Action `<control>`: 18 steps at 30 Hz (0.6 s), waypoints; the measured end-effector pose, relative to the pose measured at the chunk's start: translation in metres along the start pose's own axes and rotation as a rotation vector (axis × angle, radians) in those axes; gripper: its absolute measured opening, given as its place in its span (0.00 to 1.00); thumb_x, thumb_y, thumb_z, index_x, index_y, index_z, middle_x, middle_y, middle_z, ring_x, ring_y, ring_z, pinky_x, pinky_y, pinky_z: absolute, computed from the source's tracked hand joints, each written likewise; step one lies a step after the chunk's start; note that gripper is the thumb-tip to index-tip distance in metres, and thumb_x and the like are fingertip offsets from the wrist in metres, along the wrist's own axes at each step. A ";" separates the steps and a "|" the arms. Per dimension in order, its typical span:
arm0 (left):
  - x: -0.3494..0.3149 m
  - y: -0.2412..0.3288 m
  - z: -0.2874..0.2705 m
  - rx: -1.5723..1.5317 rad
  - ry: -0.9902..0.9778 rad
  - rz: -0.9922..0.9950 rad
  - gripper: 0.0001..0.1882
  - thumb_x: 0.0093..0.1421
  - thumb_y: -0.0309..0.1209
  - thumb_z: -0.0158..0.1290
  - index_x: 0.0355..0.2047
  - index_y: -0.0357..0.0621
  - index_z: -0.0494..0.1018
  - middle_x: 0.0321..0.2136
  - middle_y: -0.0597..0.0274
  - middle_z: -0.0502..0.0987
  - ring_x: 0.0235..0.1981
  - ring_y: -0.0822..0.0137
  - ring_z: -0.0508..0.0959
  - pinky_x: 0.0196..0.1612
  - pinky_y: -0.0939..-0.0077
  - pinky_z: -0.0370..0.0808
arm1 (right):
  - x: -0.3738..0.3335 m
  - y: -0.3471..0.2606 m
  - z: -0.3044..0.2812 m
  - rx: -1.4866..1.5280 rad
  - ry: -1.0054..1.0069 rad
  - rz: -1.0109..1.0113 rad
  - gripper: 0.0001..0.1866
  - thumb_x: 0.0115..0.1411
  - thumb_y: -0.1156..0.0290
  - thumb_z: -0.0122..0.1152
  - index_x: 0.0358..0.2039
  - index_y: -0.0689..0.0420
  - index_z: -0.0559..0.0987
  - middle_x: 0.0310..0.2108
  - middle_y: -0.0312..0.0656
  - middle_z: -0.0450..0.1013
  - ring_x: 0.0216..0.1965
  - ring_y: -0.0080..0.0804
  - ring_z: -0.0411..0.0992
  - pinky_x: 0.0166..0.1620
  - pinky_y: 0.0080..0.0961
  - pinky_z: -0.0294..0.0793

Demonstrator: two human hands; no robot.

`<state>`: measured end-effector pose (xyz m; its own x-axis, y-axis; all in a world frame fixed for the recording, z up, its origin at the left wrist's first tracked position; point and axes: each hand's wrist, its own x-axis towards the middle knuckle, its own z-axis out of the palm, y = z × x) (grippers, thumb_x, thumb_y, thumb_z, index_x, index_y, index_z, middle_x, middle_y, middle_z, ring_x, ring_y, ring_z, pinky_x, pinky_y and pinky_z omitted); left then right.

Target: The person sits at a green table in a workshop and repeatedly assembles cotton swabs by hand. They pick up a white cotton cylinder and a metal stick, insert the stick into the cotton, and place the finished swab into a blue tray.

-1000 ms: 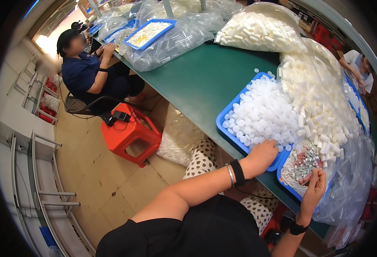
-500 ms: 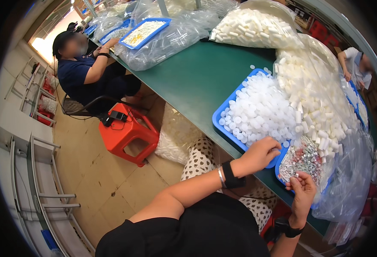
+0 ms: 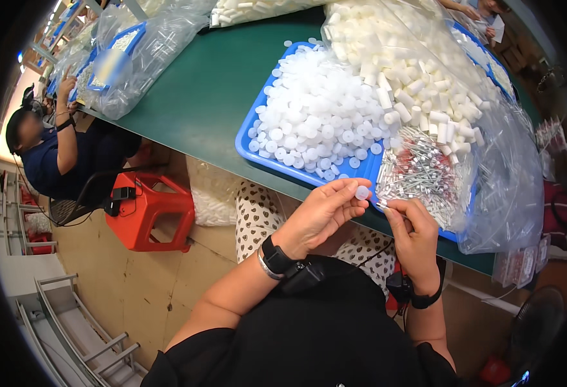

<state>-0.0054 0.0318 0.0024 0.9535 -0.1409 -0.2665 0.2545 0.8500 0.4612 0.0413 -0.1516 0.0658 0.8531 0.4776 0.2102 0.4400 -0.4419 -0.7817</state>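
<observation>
My left hand (image 3: pixel 322 216) pinches a small round translucent white disc (image 3: pixel 362 192) between thumb and fingertips. Close beside it, my right hand (image 3: pixel 415 229) is closed on a small thin pin (image 3: pixel 381 203), whose pale end points toward the disc; the rest is hidden by the fingers. The two are near each other, and I cannot tell whether they touch. Beyond my left hand, a blue tray (image 3: pixel 248 140) holds a heap of similar white discs (image 3: pixel 319 109). Past my right hand, many thin metallic pins with some red parts (image 3: pixel 419 171) fill another blue tray (image 3: pixel 469 203).
Cream-white cylinders (image 3: pixel 419 97) spill from a large clear bag behind the trays. More plastic bagging (image 3: pixel 506 187) hangs at the right of the green table (image 3: pixel 212 84). A red stool (image 3: pixel 148 216) stands left, near a seated person (image 3: pixel 54 151). Another person works at far right.
My left hand has come from the disc tray with a disc, meeting my right hand in front of the trays. The view has shifted, so the table sits further left.
</observation>
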 end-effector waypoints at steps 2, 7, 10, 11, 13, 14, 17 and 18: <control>0.000 0.000 0.002 -0.007 0.001 -0.001 0.18 0.69 0.35 0.50 0.52 0.34 0.70 0.39 0.62 0.77 0.39 0.75 0.77 0.45 0.82 0.76 | 0.000 0.001 0.000 -0.025 0.016 -0.002 0.03 0.59 0.78 0.63 0.34 0.62 0.78 0.24 0.36 0.68 0.21 0.21 0.62 0.25 0.20 0.60; 0.000 -0.001 0.001 0.003 0.015 0.002 0.18 0.68 0.35 0.50 0.52 0.34 0.70 0.39 0.63 0.77 0.39 0.75 0.77 0.45 0.81 0.76 | 0.000 0.007 0.002 -0.143 0.053 -0.082 0.04 0.57 0.78 0.64 0.33 0.61 0.78 0.23 0.42 0.69 0.21 0.33 0.69 0.25 0.27 0.66; -0.001 -0.002 0.003 0.072 0.054 0.022 0.17 0.68 0.34 0.51 0.51 0.35 0.71 0.39 0.63 0.77 0.39 0.74 0.78 0.45 0.81 0.77 | -0.001 0.006 0.000 -0.210 0.035 -0.106 0.05 0.56 0.78 0.65 0.32 0.61 0.78 0.24 0.42 0.70 0.22 0.37 0.71 0.26 0.29 0.67; -0.001 -0.002 0.004 0.104 0.069 0.030 0.17 0.67 0.34 0.52 0.51 0.35 0.71 0.39 0.63 0.77 0.38 0.74 0.78 0.45 0.81 0.77 | -0.001 0.006 0.000 -0.231 0.040 -0.151 0.05 0.56 0.78 0.65 0.32 0.61 0.78 0.24 0.43 0.70 0.22 0.38 0.71 0.26 0.29 0.67; -0.002 -0.004 0.007 0.170 0.098 0.049 0.17 0.67 0.33 0.53 0.51 0.35 0.71 0.38 0.63 0.77 0.38 0.75 0.78 0.45 0.81 0.77 | 0.000 0.006 -0.001 -0.273 0.049 -0.241 0.05 0.55 0.77 0.65 0.32 0.61 0.78 0.25 0.43 0.72 0.23 0.39 0.72 0.27 0.30 0.68; -0.002 -0.006 0.008 0.203 0.111 0.057 0.17 0.67 0.33 0.53 0.51 0.35 0.71 0.38 0.63 0.77 0.38 0.75 0.78 0.44 0.81 0.77 | 0.001 0.006 -0.001 -0.278 0.054 -0.289 0.05 0.55 0.77 0.65 0.32 0.61 0.78 0.25 0.43 0.73 0.24 0.40 0.72 0.27 0.31 0.68; -0.004 -0.011 0.012 0.094 0.072 -0.011 0.16 0.66 0.32 0.53 0.51 0.35 0.72 0.37 0.62 0.78 0.38 0.75 0.78 0.44 0.82 0.77 | 0.001 0.007 0.003 -0.285 0.056 -0.365 0.05 0.55 0.77 0.65 0.32 0.61 0.78 0.25 0.43 0.75 0.24 0.40 0.73 0.28 0.31 0.70; -0.004 -0.015 0.012 0.053 0.049 -0.024 0.16 0.67 0.32 0.53 0.51 0.36 0.72 0.37 0.63 0.78 0.38 0.75 0.78 0.45 0.82 0.78 | -0.001 0.010 0.005 -0.280 0.049 -0.346 0.05 0.56 0.77 0.64 0.32 0.61 0.78 0.25 0.43 0.75 0.23 0.38 0.73 0.27 0.30 0.70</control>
<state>-0.0108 0.0136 0.0072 0.9382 -0.1348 -0.3188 0.2868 0.8185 0.4977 0.0430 -0.1528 0.0544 0.6513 0.6002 0.4642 0.7553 -0.4539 -0.4728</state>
